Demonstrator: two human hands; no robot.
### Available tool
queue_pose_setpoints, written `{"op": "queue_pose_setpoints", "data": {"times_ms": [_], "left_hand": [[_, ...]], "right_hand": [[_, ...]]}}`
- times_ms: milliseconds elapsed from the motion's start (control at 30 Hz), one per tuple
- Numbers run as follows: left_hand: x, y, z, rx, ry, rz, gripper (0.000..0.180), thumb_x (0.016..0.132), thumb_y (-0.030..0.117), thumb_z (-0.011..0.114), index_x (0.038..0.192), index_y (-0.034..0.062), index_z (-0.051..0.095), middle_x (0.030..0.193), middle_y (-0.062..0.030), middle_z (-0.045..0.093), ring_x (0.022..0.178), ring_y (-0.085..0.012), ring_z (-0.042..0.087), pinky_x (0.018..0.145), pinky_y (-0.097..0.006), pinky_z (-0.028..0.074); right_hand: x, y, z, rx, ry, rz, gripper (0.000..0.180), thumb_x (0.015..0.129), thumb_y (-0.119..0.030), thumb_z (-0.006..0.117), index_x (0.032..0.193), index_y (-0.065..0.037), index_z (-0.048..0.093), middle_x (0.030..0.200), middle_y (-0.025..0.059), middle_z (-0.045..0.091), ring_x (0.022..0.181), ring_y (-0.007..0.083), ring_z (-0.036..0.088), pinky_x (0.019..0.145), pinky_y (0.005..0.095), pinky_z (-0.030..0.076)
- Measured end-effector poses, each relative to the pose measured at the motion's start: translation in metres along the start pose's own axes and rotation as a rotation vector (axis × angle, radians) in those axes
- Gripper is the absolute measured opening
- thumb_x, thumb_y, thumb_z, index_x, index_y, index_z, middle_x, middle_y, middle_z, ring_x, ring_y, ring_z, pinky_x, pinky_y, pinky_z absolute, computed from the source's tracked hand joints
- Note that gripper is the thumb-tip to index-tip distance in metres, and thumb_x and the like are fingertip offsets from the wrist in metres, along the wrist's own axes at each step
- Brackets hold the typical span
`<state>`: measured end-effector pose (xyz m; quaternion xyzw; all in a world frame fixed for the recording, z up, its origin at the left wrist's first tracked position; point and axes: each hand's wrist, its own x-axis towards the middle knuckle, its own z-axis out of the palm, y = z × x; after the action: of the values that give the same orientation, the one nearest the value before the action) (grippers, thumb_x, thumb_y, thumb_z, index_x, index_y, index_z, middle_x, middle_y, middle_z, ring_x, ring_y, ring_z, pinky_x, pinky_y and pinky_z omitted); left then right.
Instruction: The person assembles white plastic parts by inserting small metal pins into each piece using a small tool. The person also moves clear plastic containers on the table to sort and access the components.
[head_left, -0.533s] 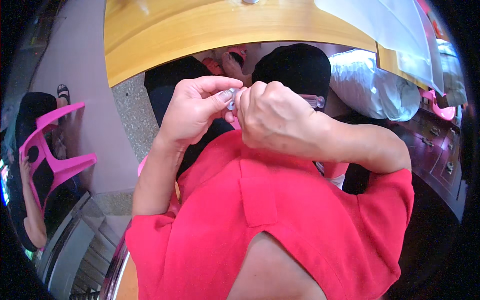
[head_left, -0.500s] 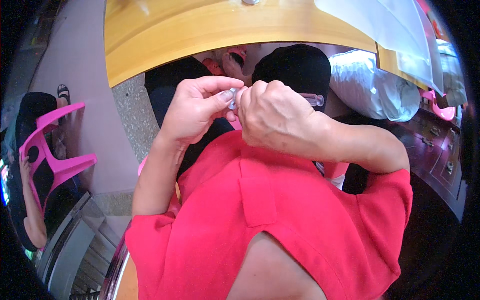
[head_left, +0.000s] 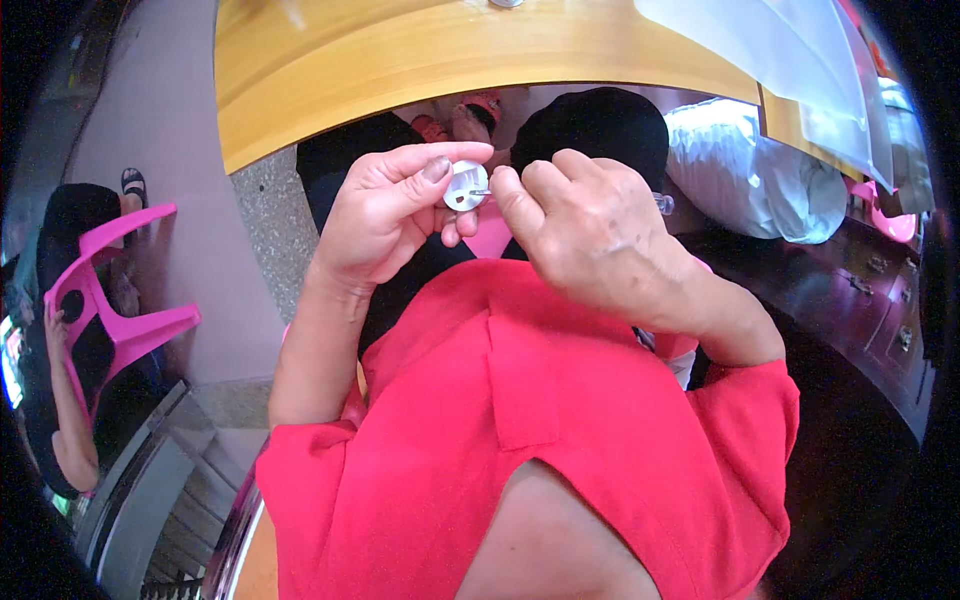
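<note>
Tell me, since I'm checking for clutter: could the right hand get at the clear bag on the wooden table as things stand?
Probably yes. The right hand is busy at the small white disc in the left hand, but nothing blocks the way up to the clear bag on the table.

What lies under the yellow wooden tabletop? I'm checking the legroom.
Under the yellow wooden tabletop show a round black bag, a white plastic sack and feet in sandals; the hands cover the rest.

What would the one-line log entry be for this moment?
left hand: pinches small white disc | right hand: holds thin tool against disc | setting: wooden table above, pink chair at left
</note>
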<state>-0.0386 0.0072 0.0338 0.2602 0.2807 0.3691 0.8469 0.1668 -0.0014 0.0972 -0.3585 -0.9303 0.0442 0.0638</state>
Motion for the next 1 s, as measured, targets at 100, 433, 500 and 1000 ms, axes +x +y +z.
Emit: {"op": "queue_pose_setpoints", "data": {"times_ms": [100,433,500,1000], "left_hand": [[0.001,0.000,0.002,0.009,0.004,-0.006,0.032,0.096,0.013,0.049,0.121,-0.0062,0.056,0.088,-0.0127,0.065,0.072,-0.0150,0.062,0.061,-0.024,0.052],[0.000,-0.004,0.004,0.012,-0.004,-0.016,0.032,0.096,0.012,0.050,0.120,-0.0073,0.056,0.088,-0.0133,0.064,0.072,-0.0153,0.062,0.061,-0.024,0.052],[0.000,-0.005,0.005,0.014,-0.001,-0.027,0.031,0.096,0.012,0.050,0.120,-0.0073,0.056,0.087,-0.0127,0.064,0.072,-0.0152,0.062,0.061,-0.024,0.052],[0.001,-0.011,0.009,0.163,0.077,0.035,0.025,0.094,0.007,0.053,0.114,-0.0063,0.060,0.087,-0.0099,0.066,0.069,-0.0124,0.060,0.061,-0.024,0.051]], "right_hand": [[0.001,0.000,0.003,-0.041,0.030,-0.009,0.033,0.072,-0.013,0.058,0.100,0.005,0.060,0.071,0.0051,0.051,0.064,0.0173,0.053,0.054,0.0297,0.045],[-0.002,-0.005,0.006,-0.081,0.011,-0.035,0.033,0.072,-0.015,0.058,0.097,0.006,0.061,0.070,0.0046,0.051,0.065,0.0161,0.053,0.052,0.0279,0.042],[-0.003,-0.005,0.006,-0.130,0.026,-0.076,0.033,0.072,-0.015,0.058,0.096,0.007,0.062,0.069,0.0049,0.051,0.064,0.0159,0.052,0.051,0.0275,0.041],[0.006,-0.002,0.005,-0.127,-0.061,-0.174,0.019,0.074,-0.018,0.058,0.070,0.000,0.061,0.065,0.0101,0.056,0.059,0.0189,0.056,0.046,0.0298,0.043]]}}
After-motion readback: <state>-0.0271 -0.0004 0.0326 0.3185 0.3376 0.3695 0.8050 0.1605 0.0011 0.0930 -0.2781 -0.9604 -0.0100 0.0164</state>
